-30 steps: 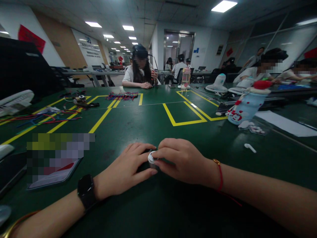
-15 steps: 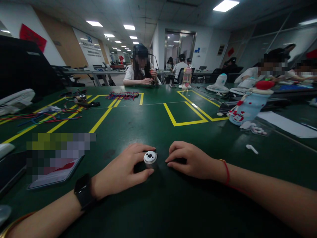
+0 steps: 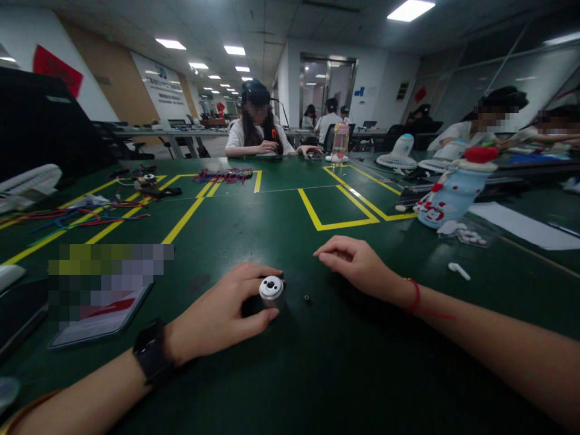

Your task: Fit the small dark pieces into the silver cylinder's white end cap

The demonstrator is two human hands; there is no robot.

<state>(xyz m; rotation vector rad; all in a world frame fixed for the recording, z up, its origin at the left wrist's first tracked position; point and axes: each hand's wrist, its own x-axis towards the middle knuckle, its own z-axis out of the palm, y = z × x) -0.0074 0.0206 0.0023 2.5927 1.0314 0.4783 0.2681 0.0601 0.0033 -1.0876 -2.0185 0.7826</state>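
Note:
A short silvery metal cylinder (image 3: 272, 297) stands upright on the green table, its pale round top showing several dark holes. My left hand (image 3: 226, 308) is closed around it, thumb on the near side and fingers on the far side. A tiny dark ring-like piece (image 3: 307, 299) lies on the table just right of the cylinder. My right hand (image 3: 356, 260) is beyond that piece and to its right, its fingers loosely bent and the thumb close to them. I see nothing held in it.
A blue bottle with a red lid (image 3: 455, 193), a bag of small white items (image 3: 469, 234) and a white earbud (image 3: 459, 270) are at right. A flat card-like item (image 3: 104, 320) and coloured wires (image 3: 90, 214) lie left. Across the table sits a person (image 3: 258, 130).
My right hand has moved away from the cylinder, up and to the right. The tiny dark piece now shows on the table. My left hand keeps its hold on the cylinder.

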